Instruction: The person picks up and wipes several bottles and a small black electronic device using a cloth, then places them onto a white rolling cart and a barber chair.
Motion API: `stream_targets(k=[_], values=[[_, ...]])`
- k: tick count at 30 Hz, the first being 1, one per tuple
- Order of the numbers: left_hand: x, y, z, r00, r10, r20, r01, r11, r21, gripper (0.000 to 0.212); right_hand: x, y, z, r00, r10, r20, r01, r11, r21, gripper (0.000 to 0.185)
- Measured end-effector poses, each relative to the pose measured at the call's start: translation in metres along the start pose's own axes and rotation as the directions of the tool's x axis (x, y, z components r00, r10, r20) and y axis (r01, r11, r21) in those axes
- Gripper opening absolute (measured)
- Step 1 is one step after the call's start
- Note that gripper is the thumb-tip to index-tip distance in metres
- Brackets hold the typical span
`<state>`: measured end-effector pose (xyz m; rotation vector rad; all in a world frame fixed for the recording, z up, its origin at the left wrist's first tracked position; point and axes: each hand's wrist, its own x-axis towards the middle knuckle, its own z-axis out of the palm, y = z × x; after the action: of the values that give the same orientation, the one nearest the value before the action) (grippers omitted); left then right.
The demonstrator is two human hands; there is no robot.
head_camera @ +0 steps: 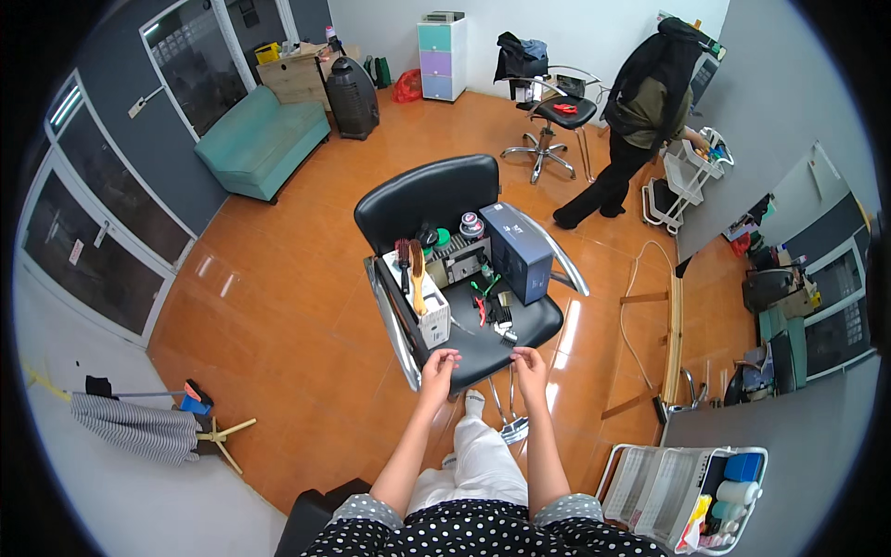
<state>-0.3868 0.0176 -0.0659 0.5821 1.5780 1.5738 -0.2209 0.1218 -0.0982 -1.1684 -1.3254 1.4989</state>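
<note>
Both of my hands hover at the front edge of a black salon chair seat [480,363]. My left hand [436,378] is near a white box [436,326], its fingers loosely curled and nothing visible in them. A hairbrush with a yellowish handle [419,289] and a dark round brush [402,261] rest on that box. Likewise empty, my right hand [531,376] is beside a clipper guard comb [509,338]. Further back on the seat lie black hair-cutting attachments [500,310], a red clip [480,311] and green clips [486,285]. A dark blue box [518,252] stands at the right.
Jars [471,226] stand by the backrest [431,198]. White trolleys are at lower right [647,480] and upper right [686,177], where a person [644,111] reaches in. Another salon chair [574,115], a green sofa [268,143] and a mirror [786,306] surround the tiled floor.
</note>
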Motion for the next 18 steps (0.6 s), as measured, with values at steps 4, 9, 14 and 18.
stream_targets(k=[4,9,14,18], values=[[0.055,-0.01,0.015,0.998,0.025,0.062,-0.027,0.999,0.027,0.02,0.056,0.012,0.009,0.998,0.057,-0.019,-0.058,0.998,-0.023,0.016],[0.126,-0.02,0.032,0.998,-0.005,0.063,0.004,1.0,0.015,0.019,0.124,0.009,0.026,0.994,0.113,-0.002,-0.112,0.986,-0.125,0.016],[0.205,-0.045,0.049,0.999,-0.041,0.018,0.041,0.999,0.003,0.016,0.199,0.031,0.051,0.994,0.093,0.056,-0.078,0.972,-0.221,0.014],[0.269,-0.068,0.051,0.999,0.047,-0.026,-0.048,0.999,-0.011,0.013,0.254,0.04,0.083,0.987,0.075,0.142,-0.035,0.964,-0.264,0.014]])
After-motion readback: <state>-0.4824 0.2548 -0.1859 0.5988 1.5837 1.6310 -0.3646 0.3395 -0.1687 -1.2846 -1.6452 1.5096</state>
